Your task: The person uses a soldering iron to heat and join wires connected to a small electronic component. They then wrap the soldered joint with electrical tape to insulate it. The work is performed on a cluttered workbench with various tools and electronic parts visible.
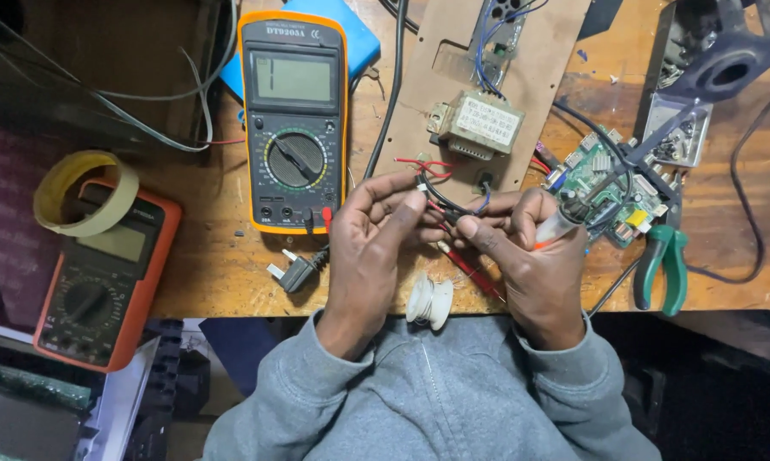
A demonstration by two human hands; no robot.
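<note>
Over the front edge of a wooden bench [214,265], the left hand [370,248] is curled nearly closed, its thumb and forefinger pinching thin red and black wires [432,198] that run up toward a transformer [476,125] mounted on a brown board [453,51]. The right hand [534,260] is closed too: its thumb and forefinger meet the same wires just beside the left fingertips, while the other fingers hold a pale-handled tool [560,225] whose tip I cannot make out. A white spool [430,300] lies just below the hands, beside a red probe [470,271]. A yellow meter [294,119] stands upper left, an orange meter [103,282] with a tape roll [84,195] on it far left. A green circuit board [603,183] and green pliers [662,265] lie to the right.
</note>
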